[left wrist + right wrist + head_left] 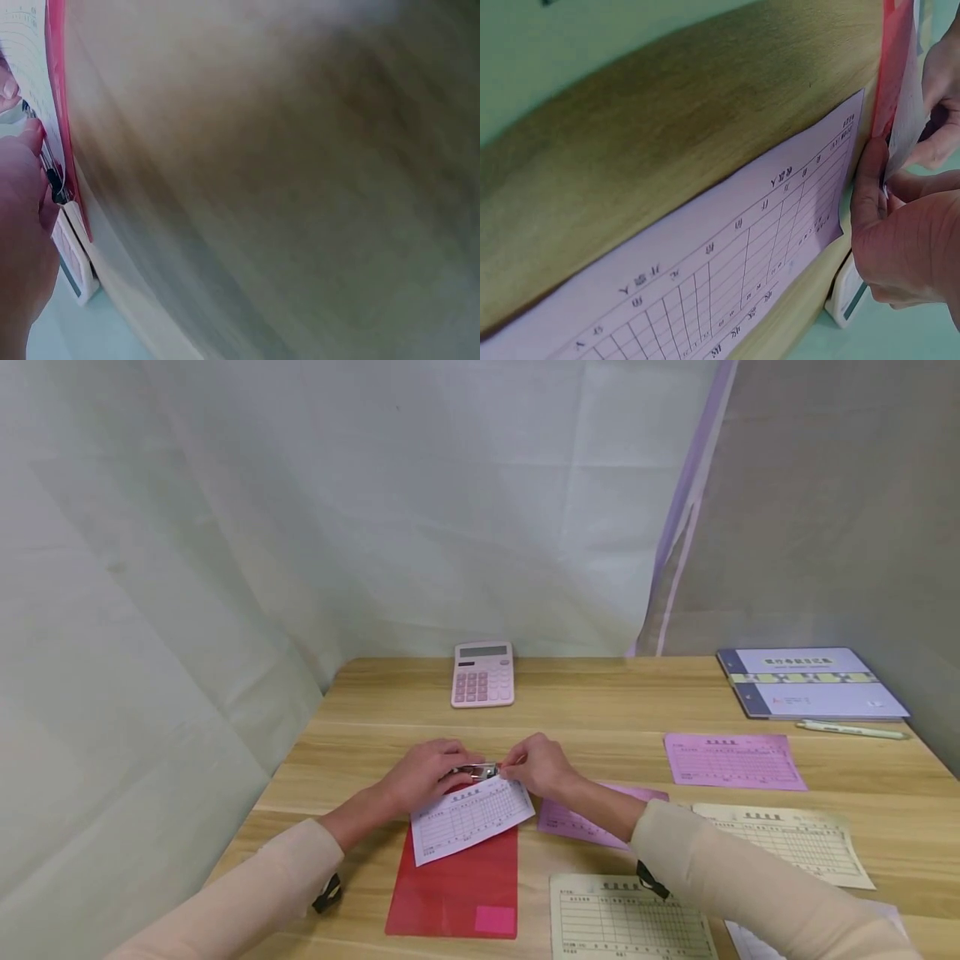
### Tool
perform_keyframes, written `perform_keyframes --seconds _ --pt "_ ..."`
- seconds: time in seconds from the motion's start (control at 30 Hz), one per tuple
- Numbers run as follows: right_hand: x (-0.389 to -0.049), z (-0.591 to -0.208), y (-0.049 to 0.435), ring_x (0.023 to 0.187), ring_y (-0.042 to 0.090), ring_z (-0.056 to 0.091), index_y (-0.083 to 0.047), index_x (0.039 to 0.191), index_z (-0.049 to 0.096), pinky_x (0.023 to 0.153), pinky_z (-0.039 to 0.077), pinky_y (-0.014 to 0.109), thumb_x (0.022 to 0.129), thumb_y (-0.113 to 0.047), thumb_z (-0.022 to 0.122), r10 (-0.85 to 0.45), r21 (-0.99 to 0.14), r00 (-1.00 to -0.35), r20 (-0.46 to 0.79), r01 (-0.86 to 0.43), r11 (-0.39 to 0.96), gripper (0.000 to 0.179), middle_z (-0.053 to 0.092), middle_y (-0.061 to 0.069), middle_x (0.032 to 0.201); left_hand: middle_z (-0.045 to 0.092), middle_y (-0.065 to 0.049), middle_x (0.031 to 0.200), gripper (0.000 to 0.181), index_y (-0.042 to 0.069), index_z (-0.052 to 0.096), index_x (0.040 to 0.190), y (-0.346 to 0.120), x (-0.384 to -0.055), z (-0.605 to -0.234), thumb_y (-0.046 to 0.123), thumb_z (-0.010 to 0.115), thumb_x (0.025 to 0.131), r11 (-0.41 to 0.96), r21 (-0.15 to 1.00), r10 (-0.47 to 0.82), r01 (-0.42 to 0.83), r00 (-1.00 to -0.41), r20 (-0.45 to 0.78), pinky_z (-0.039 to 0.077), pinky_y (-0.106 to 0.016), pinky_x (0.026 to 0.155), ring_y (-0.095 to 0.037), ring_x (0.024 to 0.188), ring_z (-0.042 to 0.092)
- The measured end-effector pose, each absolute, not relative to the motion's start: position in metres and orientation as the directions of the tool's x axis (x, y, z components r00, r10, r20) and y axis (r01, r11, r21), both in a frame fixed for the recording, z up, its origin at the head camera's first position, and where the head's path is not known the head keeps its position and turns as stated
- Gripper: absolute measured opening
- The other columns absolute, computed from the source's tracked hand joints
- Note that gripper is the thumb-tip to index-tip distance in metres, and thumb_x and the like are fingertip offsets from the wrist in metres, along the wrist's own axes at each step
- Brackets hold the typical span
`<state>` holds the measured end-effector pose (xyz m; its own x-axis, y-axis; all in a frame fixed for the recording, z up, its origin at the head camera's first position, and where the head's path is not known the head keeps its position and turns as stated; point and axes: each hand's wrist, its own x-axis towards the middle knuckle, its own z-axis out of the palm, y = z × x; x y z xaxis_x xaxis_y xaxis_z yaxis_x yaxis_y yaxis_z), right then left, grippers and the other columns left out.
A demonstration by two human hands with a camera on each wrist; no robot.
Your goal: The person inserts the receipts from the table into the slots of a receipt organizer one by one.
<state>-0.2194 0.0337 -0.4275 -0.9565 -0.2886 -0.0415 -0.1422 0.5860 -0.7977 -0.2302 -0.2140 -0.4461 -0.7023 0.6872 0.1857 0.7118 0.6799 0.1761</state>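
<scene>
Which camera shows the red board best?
The head view: most of the red board shows, though a white slip covers part of it. The left wrist view catches only a thin edge; the right wrist view, a narrow strip beside the slip.

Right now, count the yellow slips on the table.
2: a nearer yellow slip right of the red clipboard, and a farther yellow slip beyond the right sleeve. The sleeve partly covers both; more could be hidden.

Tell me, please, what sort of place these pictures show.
Probably a makeshift office or bookkeeping corner: a pink calculator and several printed, ruled forms lie on a wooden table, and pale sheeting hangs behind it.
</scene>
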Motion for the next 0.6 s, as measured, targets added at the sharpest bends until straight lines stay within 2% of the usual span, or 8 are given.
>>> perform_keyframes --seconds 0.13,0.4,0.6 --pt "-0.2193 -0.429 0.0339 0.067 0.011 0.057 -0.005 0.086 0.083 0.056 0.043 0.023 0.091 -0.005 0.083 -0.282 -0.8 -0.959 -0.033 -0.144 0.583 0.005 0.073 0.001 0.077 0.07 0.004 0.108 0.033 0.017 0.076 0.133 -0.2141 -0.2284 -0.4465 0.02 0.077 0.1 0.659 0.161 0.704 0.734 -0.678 0.211 0.053 -0.031 0.083 -0.011 0.093 0.06" --pt "-0.217 -0.4281 0.0349 0.068 0.011 0.059 -0.004 0.087 0.083 0.056 0.044 0.023 0.092 -0.006 0.082 -0.274 -0.796 -0.962 -0.015 -0.155 0.586 0.005 0.075 0.002 0.079 0.07 0.004 0.104 0.029 0.016 0.078 0.129 -0.2127 -0.2308 -0.4456 0.011 0.074 0.101 0.653 0.158 0.707 0.741 -0.671 0.222 0.055 -0.032 0.084 -0.011 0.092 0.062" --pt "-0.2167 -0.4291 0.0325 0.071 0.013 0.06 -0.004 0.087 0.082 0.059 0.045 0.024 0.093 -0.007 0.081 -0.254 -0.8 -0.967 -0.016 -0.14 0.584 0.006 0.073 0.001 0.079 0.072 0.005 0.103 0.03 0.017 0.078 0.13 -0.2122 -0.2321 -0.4436 0.01 0.073 0.101 0.641 0.171 0.71 0.749 -0.662 0.241 0.053 -0.032 0.081 -0.01 0.088 0.059"
